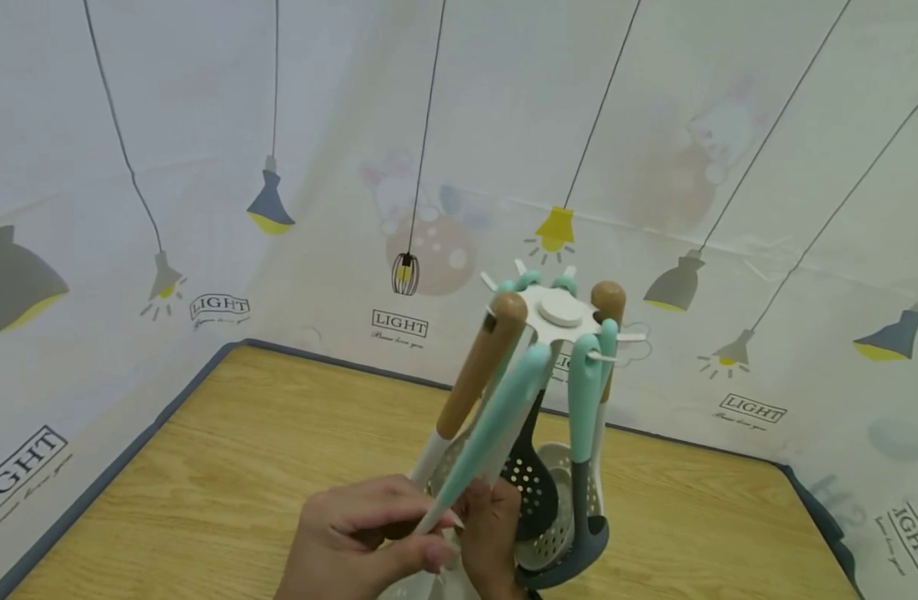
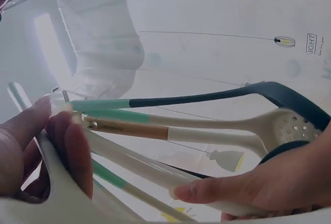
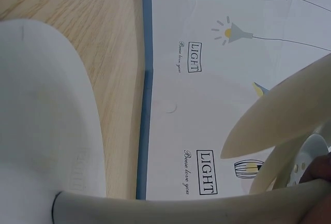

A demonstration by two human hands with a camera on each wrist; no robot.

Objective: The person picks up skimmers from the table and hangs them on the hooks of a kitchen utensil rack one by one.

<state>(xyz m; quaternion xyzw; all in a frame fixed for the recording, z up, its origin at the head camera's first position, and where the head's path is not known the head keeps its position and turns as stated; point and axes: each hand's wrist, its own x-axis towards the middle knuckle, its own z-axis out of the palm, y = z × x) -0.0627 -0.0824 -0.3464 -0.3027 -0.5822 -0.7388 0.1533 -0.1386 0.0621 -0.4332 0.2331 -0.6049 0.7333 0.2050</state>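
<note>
A white carousel utensil stand (image 1: 559,308) is raised at a tilt, with several cooking utensils hanging from its hooks. My right hand (image 1: 496,525) grips the stand's white pole (image 2: 137,163), thumb along it in the left wrist view. The thumb and fingers of my left hand (image 1: 357,533) pinch the pale lower shaft of a mint-handled utensil (image 1: 496,425); its head is hidden. Beside it hang a wooden-handled utensil (image 1: 477,371), a black skimmer (image 1: 529,492) and a dark grey ladle (image 1: 571,562). The white base (image 3: 46,110) fills the left of the right wrist view.
A wood-grain table (image 1: 278,450) with a dark blue edge lies below. Pale cloth walls (image 1: 338,83) printed with hanging lamps enclose it at the back and sides. Pale utensil heads (image 3: 284,110) spread out near the pole in the right wrist view.
</note>
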